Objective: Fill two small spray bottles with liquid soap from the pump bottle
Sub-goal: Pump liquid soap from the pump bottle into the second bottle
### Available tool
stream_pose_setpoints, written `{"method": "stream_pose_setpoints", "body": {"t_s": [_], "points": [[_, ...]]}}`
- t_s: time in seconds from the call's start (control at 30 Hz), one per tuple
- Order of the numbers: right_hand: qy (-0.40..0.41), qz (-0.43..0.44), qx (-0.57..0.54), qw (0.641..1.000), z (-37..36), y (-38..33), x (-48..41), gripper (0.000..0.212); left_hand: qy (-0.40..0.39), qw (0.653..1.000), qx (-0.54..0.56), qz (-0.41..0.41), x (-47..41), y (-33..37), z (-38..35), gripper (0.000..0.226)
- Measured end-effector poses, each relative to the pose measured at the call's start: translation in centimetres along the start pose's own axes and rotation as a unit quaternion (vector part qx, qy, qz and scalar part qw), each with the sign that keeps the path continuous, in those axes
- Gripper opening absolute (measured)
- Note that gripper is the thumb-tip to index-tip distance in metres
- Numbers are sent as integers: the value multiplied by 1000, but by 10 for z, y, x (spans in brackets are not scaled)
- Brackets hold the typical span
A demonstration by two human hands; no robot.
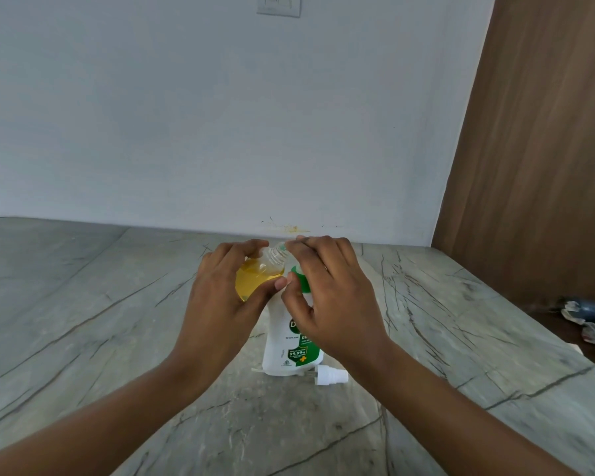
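Spray bottle (258, 276): small and clear, holding yellow liquid. It was tilted with its open neck pointing up and to the right, held above the counter (117, 338).
Left hand (220, 304): wrapped round the spray bottle's body, thumb across the front.
Right hand (334, 304): fingers curled down over the top of the pump bottle, close to the small bottle's neck. Whether it gripped the pump head or only pressed on it could not be told.
Pump bottle (289, 352): white with a green label, upright on the counter directly below both hands. Its head was mostly hidden by the right hand.
Spray cap (330, 374): white, lying on its side just beside the pump bottle's base.
Second spray bottle: not in view.
Step in hand: likely pumping soap into the narrow neck.
Risk, missed stream: the neck was narrow and the spout was hidden, so a slight misalignment would send soap down the outside.
Risk, slipping grip: soap on the fingers would make the tilted bottle slippery and could spill its contents.
Risk, tipping: a hard, off-centre press could topple the pump bottle.
Risk, cap: a nudge could roll it away.
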State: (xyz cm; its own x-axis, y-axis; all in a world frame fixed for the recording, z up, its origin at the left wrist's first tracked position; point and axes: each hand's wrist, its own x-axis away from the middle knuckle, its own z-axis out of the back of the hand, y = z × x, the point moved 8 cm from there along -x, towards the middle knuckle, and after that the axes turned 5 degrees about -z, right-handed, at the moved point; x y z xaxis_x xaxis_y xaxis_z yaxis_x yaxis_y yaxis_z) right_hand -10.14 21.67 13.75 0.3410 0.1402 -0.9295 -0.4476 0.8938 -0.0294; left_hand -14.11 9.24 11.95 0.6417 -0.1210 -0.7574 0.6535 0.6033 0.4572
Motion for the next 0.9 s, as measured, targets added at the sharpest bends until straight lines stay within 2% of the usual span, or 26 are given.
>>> {"method": "stream_pose_setpoints", "body": {"t_s": [0.33,0.57,0.9], "points": [[27,0,5,1000,-1,-2,6,31,-12,1000,3,4,2,-3,-3,45],[23,2,26,999,-5,-4,13,33,-21,1000,10,6,6,-6,-6,56],[14,6,18,1000,-6,-2,13,34,-24,1000,-1,11,7,-9,-9,52]]}}
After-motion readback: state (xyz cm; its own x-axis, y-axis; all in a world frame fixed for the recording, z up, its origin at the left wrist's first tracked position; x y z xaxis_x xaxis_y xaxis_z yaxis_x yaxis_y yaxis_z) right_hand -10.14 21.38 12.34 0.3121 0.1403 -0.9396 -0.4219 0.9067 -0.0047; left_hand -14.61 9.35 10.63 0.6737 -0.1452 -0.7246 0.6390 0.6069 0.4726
